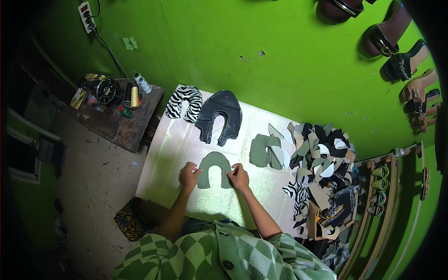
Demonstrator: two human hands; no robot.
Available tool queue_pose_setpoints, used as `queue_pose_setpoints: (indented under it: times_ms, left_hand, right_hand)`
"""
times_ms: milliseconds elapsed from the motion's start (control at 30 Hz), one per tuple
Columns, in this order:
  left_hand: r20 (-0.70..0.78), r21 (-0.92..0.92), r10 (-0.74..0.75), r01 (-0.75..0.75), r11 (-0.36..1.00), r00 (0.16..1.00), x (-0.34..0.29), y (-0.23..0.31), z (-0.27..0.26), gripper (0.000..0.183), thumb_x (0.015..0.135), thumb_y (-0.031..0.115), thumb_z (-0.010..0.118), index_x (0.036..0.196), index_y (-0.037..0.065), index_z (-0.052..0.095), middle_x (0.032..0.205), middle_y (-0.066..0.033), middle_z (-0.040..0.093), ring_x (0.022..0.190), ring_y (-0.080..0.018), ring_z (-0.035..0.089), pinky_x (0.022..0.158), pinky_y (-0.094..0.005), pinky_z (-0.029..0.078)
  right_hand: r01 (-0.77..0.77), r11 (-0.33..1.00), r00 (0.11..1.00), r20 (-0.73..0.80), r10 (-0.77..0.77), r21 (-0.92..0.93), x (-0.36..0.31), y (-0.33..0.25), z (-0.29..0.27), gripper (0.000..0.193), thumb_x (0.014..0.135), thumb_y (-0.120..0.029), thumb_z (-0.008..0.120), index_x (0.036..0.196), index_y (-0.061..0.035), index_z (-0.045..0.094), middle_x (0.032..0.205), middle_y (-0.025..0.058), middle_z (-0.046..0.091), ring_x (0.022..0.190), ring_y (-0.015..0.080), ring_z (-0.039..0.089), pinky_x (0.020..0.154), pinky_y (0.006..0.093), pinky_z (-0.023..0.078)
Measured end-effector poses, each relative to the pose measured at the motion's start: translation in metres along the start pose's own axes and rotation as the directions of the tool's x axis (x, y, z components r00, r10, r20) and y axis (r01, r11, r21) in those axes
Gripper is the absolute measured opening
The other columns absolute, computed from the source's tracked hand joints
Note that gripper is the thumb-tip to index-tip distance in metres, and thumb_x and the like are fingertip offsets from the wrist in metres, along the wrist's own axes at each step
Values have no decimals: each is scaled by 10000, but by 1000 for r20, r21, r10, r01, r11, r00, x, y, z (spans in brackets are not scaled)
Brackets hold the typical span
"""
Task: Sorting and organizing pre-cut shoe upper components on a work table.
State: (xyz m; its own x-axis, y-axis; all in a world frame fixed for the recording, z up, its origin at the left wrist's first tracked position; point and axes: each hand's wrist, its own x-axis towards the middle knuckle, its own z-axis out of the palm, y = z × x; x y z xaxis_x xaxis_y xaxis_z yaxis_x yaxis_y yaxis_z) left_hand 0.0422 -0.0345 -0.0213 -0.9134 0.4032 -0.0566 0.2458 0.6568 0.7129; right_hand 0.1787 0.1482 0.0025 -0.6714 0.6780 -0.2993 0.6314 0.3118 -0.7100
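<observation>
A green U-shaped shoe upper piece lies flat on the pale, shiny table, its opening toward me. My left hand pinches its left leg between thumb and fingers. On the other leg's edge, my right hand has a similar pinch. Beyond it rests a stack of black U-shaped pieces, and beside that, to the left, are zebra-striped U-shaped pieces. A stack of green pieces sits to the right, partly overlapped by a pale curved scrap.
A heap of mixed offcuts covers the table's right side. At the left, a sewing machine and thread spools stand on a worn wooden table. Sandals hang on the green wall; more sit on a rack at right.
</observation>
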Motion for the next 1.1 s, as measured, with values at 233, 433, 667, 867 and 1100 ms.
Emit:
queue_pose_setpoints:
  times_ms: [233,433,667,867,1100]
  left_hand:
    - [69,-158,-67,78,984,995,-1,-4,2,330,617,166,798,839,60,577,716,-77,643,673,-231,631,592,-355,472]
    - [122,-13,-110,113,994,986,-4,-4,-2,364,612,197,803,863,66,574,711,-67,643,681,-234,635,585,-362,476]
    - [-89,148,65,-52,988,994,-12,40,-6,332,635,191,773,882,107,569,882,-70,591,850,-270,574,676,-398,458]
    - [-6,6,353,-353,936,936,1,113,35,225,710,122,709,885,68,578,879,-104,597,843,-284,571,714,-369,460]
    - [115,-65,493,-489,870,862,25,198,120,268,741,124,664,992,86,581,944,-96,596,896,-295,552,748,-392,450]
  right_hand:
    - [69,978,997,17,-73,199,2,22,5,374,690,-147,764,930,-41,497,694,56,576,618,148,565,592,281,462]
    - [48,998,998,27,-50,50,3,17,-7,379,666,-141,772,912,-46,499,715,56,580,641,164,572,615,286,463]
    - [106,994,926,-367,-91,20,5,28,-62,227,705,-92,664,885,-32,539,724,98,556,638,238,554,615,344,449]
    - [80,995,839,-535,-100,-61,31,49,-129,240,741,-65,624,961,-34,535,906,152,554,844,296,537,746,376,431]
    - [-93,943,937,-347,-25,-320,59,85,-161,593,674,-210,742,1198,-142,474,1116,117,506,1076,319,476,874,462,376]
